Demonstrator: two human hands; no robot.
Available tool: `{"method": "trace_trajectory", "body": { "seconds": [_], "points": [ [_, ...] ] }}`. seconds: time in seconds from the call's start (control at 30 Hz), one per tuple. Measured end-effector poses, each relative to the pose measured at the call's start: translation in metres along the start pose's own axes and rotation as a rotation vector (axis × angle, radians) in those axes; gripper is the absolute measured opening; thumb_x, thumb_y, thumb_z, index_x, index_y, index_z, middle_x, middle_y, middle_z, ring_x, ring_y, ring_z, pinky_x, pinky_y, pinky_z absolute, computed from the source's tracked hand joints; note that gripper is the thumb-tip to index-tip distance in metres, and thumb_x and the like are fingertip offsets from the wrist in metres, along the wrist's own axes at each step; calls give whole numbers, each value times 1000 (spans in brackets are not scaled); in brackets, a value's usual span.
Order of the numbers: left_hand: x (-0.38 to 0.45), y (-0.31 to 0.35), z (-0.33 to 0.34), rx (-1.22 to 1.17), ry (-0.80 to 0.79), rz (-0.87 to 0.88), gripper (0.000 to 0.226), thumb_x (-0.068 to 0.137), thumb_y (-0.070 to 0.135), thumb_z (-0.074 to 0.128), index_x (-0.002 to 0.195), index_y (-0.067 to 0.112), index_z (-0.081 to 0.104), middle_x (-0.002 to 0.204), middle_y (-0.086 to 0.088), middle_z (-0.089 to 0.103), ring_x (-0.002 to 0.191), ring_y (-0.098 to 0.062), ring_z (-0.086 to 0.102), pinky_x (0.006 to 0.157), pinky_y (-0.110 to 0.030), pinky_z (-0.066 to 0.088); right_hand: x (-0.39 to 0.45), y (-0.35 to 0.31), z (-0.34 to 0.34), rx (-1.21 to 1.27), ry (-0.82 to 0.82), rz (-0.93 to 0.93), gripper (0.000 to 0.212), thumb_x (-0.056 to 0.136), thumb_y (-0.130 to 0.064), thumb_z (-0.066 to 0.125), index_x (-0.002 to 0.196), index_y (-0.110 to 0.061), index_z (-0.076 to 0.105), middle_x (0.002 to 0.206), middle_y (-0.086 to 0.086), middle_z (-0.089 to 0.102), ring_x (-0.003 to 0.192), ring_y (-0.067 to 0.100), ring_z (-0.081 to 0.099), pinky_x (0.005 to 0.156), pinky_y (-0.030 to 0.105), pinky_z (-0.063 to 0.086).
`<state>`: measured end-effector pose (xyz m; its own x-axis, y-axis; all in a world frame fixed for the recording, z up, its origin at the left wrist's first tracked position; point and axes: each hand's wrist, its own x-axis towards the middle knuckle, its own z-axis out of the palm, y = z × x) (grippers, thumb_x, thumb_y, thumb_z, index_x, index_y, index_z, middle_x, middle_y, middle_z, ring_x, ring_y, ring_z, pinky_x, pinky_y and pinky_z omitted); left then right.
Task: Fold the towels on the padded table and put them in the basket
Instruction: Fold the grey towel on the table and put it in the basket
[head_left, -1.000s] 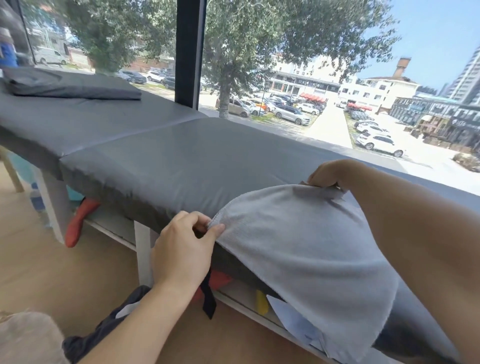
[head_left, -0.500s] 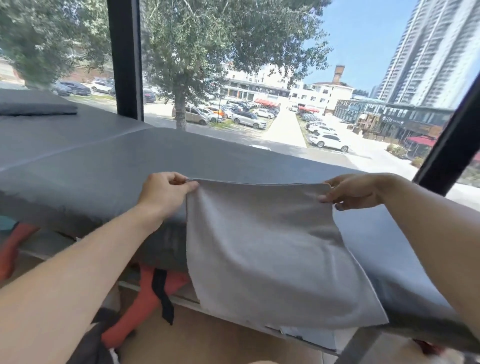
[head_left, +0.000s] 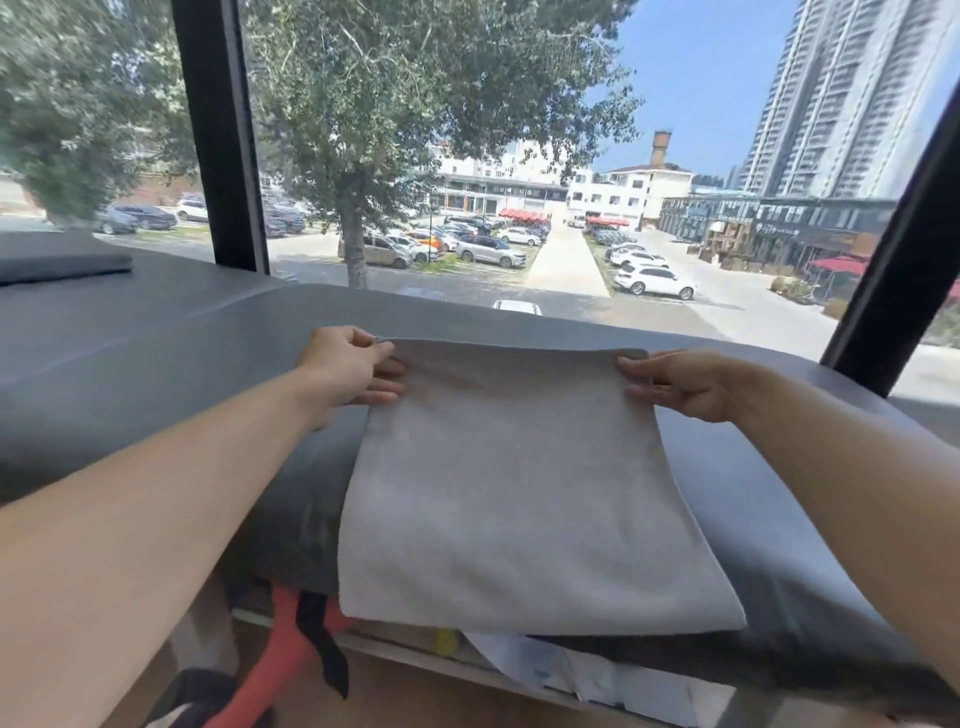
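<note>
Lowered since the previous frame, the grey towel (head_left: 509, 488) lay at centre frame on the padded table (head_left: 156, 364), left hand (head_left: 348, 371) and right hand (head_left: 680, 382) apparently pinching its far corners, its near edge overhanging and liable to slide off.

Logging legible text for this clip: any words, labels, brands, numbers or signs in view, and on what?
None can be read.
Shop sign on the dark storefront across the street: pale characters, too blurred to read.
Building front behind the car park: sign panels, too small to read.
Towel held by the left hand and right hand on the table: no label or print shows.
</note>
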<state>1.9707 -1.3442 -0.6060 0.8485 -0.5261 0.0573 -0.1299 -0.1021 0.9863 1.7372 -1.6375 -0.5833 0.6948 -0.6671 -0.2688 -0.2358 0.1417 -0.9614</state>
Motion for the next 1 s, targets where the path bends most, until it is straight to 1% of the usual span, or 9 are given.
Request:
{"method": "trace_trajectory", "body": {
  "seconds": [0.1, 0.2, 0.3, 0.47, 0.57, 0.67, 0.77, 0.9, 1.0],
  "points": [
    [8, -2, 11, -54, -8, 59, 14, 103, 8, 56, 91, 15, 51, 101, -19, 70, 78, -30, 69, 76, -43, 62, 12, 3, 8, 70, 23, -82, 10, 92, -6, 67, 102, -6, 65, 110, 4, 64, 96, 15, 63, 73, 30, 62],
    [11, -7, 10, -28, -31, 74, 19, 96, 6, 64, 91, 21, 53, 105, -17, 69, 92, -32, 67, 98, -53, 55, 20, 5, 8, 88, 25, -163, 9, 90, -7, 71, 95, -10, 64, 103, 3, 64, 95, 17, 64, 76, 31, 63],
    [19, -20, 1, 21, -12, 71, 21, 80, 14, 77, 91, 24, 61, 110, -17, 74, 100, -32, 71, 98, -56, 55, 26, 11, 1, 112, 44, -231, 22, 86, -1, 73, 78, -13, 56, 88, 6, 63, 92, 21, 67, 78, 32, 63],
    [-1, -29, -16, 222, -3, 186, 20, 81, 20, 85, 83, 20, 65, 93, -16, 77, 78, -21, 66, 88, -40, 58, 7, 23, -6, -28, -100, -284, 40, 67, -7, 81, 61, -17, 43, 74, 4, 56, 91, 18, 71, 91, 31, 58],
    [-21, -32, -29, 331, -27, 267, 21, 80, 27, 85, 82, 21, 66, 81, -4, 78, 79, -23, 71, 77, -35, 51, -9, 28, -12, -82, -103, -297, 34, 58, -13, 88, 74, -13, 59, 86, 9, 62, 90, 19, 72, 82, 25, 60],
    [-43, -32, -41, 348, -55, 305, 23, 77, 33, 87, 82, 21, 67, 78, 3, 79, 88, -25, 76, 89, -43, 54, -34, 33, -13, -282, -88, -346, 64, 34, -34, 101, 91, -15, 78, 92, 8, 74, 88, 14, 73, 82, 21, 57],
    [-64, -37, -47, 354, -48, 339, 26, 76, 38, 85, 82, 21, 67, 75, 5, 78, 71, -15, 70, 74, -34, 49, -61, 42, -9, -387, -73, -414, 35, 51, -25, 92, 80, -12, 78, 84, 8, 76, 80, 12, 70, 87, 27, 52],
    [-86, -53, -49, 363, -85, 324, 22, 80, 32, 84, 82, 18, 66, 77, 1, 78, 65, -16, 62, 68, -30, 43, -85, 62, -9, -454, -102, -468, 37, 53, -36, 96, 72, -12, 75, 91, 14, 77, 90, 18, 73, 91, 25, 55],
    [-92, -66, -52, 374, -103, 324, 18, 79, 28, 86, 82, 23, 68, 78, 8, 78, 79, -9, 73, 81, -32, 50, -92, 77, -10, -475, -116, -462, 17, 77, 2, 79, 68, -8, 68, 95, 13, 78, 108, 23, 71, 96, 26, 55]
  ]
}}
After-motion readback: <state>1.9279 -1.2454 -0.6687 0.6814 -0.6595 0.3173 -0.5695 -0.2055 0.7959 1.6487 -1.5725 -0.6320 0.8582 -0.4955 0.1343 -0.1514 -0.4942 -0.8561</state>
